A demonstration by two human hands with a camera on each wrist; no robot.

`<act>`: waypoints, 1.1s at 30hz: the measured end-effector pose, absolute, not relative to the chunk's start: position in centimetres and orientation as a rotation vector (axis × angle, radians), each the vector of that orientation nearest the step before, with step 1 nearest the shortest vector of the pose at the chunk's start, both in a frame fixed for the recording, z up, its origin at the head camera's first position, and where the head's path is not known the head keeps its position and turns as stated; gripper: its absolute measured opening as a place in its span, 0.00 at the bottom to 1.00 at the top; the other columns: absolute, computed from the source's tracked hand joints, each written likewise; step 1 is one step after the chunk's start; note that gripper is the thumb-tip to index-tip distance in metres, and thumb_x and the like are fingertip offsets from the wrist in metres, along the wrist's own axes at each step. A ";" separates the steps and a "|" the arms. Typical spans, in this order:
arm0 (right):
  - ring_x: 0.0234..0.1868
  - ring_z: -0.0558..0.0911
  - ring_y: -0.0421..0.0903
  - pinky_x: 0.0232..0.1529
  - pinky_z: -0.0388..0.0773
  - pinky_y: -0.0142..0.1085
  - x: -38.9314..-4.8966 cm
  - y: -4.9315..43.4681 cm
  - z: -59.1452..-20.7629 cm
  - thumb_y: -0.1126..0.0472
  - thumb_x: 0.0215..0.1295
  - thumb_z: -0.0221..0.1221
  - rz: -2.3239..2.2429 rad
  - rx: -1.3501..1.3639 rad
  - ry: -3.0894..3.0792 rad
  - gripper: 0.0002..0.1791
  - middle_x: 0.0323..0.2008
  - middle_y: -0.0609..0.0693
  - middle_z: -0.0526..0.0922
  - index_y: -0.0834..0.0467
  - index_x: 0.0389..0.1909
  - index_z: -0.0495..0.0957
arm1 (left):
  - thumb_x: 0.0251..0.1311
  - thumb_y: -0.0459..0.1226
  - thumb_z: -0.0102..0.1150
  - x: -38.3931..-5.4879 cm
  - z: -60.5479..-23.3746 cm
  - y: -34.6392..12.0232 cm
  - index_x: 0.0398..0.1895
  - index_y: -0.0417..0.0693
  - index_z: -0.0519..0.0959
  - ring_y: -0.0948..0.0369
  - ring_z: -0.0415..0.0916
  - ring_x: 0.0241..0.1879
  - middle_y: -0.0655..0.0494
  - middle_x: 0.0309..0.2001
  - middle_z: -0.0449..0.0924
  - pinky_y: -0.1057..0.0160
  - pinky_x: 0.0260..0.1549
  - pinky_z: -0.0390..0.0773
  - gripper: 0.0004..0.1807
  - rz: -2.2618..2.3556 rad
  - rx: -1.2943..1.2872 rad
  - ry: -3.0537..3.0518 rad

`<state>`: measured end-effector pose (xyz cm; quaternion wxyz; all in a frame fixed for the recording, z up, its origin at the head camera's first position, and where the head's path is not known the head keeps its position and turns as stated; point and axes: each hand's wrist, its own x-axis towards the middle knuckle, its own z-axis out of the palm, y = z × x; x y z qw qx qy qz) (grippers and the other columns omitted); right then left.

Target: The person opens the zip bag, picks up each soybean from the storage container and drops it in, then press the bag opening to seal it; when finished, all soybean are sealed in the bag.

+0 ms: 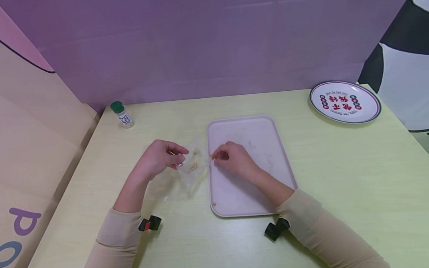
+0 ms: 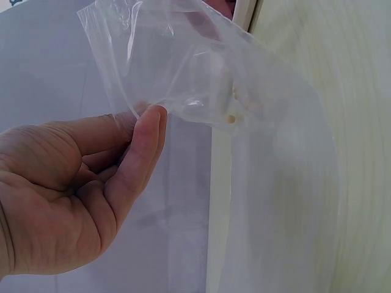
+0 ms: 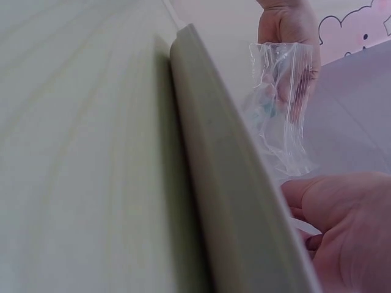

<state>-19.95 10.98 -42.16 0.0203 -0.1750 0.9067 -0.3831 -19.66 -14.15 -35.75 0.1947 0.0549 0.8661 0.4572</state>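
Observation:
My left hand pinches a clear zip bag between thumb and fingers, just left of the lilac tray. A few small yellow-brown bits lie inside the bag; one bit shows through the plastic in the left wrist view. Over the tray's left edge, my right hand pinches a small orange-brown crumb between thumb and forefinger, close to the bag. In the right wrist view the tray's edge partly hides these fingers. Another small crumb rests in the tray's near left corner.
A small shaker bottle with a green cap stands at the table's back left. At the back right sits an oval white plate with red and green print. A purple backdrop rises behind the table.

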 end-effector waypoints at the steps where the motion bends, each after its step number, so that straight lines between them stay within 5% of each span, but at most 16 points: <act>1: 0.37 0.76 0.47 0.42 0.74 0.38 -20.0 11.0 -42.2 0.67 0.62 0.67 -1.179 -0.544 2.814 0.07 0.32 0.51 0.79 0.61 0.40 0.86 | 0.65 0.31 0.65 -19.7 -35.7 -14.1 0.53 0.38 0.84 0.54 0.82 0.35 0.47 0.42 0.83 0.52 0.45 0.84 0.14 1.280 0.152 2.428; 33: 0.33 0.73 0.42 0.39 0.71 0.36 -19.7 10.8 -42.1 0.57 0.59 0.73 -1.041 -0.656 2.697 0.04 0.30 0.43 0.78 0.50 0.30 0.87 | 0.65 0.30 0.65 -19.6 -35.6 -14.0 0.53 0.38 0.84 0.53 0.82 0.35 0.46 0.41 0.82 0.51 0.44 0.84 0.14 1.285 0.160 2.426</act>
